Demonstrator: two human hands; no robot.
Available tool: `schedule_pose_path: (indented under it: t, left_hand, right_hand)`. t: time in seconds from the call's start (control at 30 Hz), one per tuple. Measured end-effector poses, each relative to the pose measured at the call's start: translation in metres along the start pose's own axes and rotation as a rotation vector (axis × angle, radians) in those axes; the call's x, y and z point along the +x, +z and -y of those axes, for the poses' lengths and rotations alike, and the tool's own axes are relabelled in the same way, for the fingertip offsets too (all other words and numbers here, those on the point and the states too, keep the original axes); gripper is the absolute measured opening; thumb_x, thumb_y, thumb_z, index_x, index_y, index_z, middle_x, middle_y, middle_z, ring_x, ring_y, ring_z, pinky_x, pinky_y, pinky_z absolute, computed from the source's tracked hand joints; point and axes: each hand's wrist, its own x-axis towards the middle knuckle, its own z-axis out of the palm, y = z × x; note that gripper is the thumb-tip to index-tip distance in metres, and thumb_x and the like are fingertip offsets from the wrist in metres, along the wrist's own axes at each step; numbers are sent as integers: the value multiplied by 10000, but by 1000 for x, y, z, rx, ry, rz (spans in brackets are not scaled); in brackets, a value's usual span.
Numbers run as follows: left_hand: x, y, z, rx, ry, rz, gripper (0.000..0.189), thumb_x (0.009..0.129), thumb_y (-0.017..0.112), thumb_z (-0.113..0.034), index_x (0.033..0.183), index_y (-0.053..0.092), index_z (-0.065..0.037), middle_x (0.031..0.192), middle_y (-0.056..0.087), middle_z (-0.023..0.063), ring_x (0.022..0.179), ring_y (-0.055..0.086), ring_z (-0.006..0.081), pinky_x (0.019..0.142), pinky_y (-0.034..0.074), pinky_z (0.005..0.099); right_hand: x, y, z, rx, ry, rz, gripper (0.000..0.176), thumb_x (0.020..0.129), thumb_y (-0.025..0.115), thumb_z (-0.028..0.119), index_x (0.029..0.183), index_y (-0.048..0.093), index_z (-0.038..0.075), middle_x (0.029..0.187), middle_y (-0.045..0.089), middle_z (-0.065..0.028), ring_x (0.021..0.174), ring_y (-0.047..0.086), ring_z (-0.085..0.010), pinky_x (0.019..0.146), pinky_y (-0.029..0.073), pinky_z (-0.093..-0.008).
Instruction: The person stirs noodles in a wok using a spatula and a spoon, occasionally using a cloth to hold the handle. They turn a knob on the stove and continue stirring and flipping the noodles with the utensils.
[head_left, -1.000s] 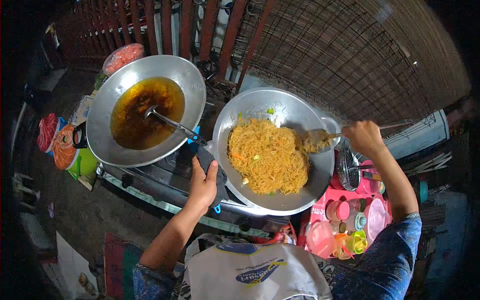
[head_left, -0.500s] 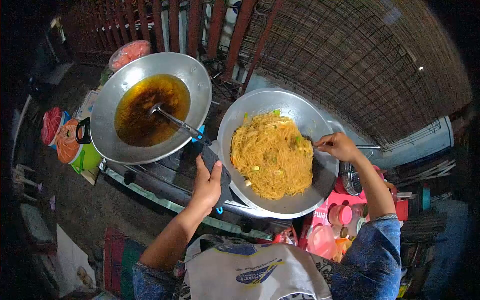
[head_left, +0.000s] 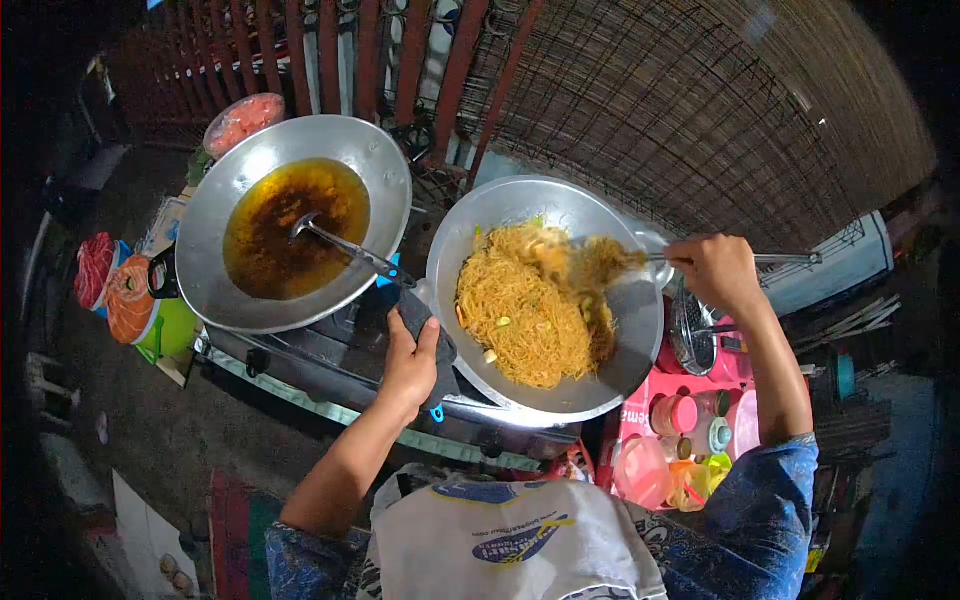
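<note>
A wok (head_left: 632,335) on the right holds a heap of yellow-brown noodles (head_left: 525,335) with bits of green. My right hand (head_left: 715,270) is closed around a long metal-handled cooking utensil (head_left: 790,259). Its head is buried in lifted, motion-blurred noodles at the wok's right side. My left hand (head_left: 408,368) grips a dark folded cloth (head_left: 425,328) at the wok's left edge; the handle there is hidden. Beside it, a larger wok (head_left: 388,175) contains dark amber oil (head_left: 255,225). A ladle (head_left: 345,242) rests in that oil, its handle reaching toward the cloth.
Pink food fills a bag-like clear container (head_left: 245,122) behind the left wok. A green tub (head_left: 172,325) stands at far left. Lidded jars (head_left: 675,414) and a strainer (head_left: 692,335) sit on the right near a pink surface. Red slats (head_left: 408,75) and wire mesh rise behind.
My right hand has moved up and slightly right with the utensil, lifting noodles at the wok's right side. My left hand keeps its grip on the cloth. The view has shifted slightly.
</note>
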Motion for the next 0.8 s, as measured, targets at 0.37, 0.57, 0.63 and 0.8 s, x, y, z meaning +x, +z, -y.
schedule_pose_path:
  t: [0.37, 0.57, 0.63, 0.8]
  left_hand:
    - [-5, 3, -4, -28, -52, -36, 586, 913, 455, -267, 1361, 148, -47, 1292, 384, 136, 1175, 375, 222, 987, 280, 314]
    - [-10, 8, -14, 46, -35, -102, 582, 916, 450, -259, 1362, 147, -39, 1292, 386, 134, 1167, 383, 219, 982, 286, 311]
    - [-7, 5, -9, -32, -75, -29, 587, 916, 449, -266, 1363, 145, -36, 1309, 367, 142, 1186, 364, 223, 991, 272, 311]
    - [-6, 6, -4, -5, -52, -57, 575, 916, 448, -263, 1360, 157, -41, 1302, 377, 139, 1181, 369, 216, 994, 267, 313]
  right_hand:
    - [-3, 60, -9, -247, -130, 385, 120, 744, 547, 228, 822, 636, 209, 766, 645, -64, 690, 640, -248, 593, 504, -395]
    - [16, 164, 25, 784, -95, 304, 207, 795, 592, 230, 958, 639, 112, 820, 651, -101, 725, 615, -216, 692, 470, -326]
    - [20, 159, 16, 1031, -54, 345, 222, 762, 644, 149, 962, 639, 53, 790, 653, -83, 699, 585, -130, 683, 455, -279]
    - [12, 128, -17, 1036, 82, 412, 206, 765, 643, 146, 927, 642, 20, 755, 647, -89, 676, 582, -118, 644, 457, -267]
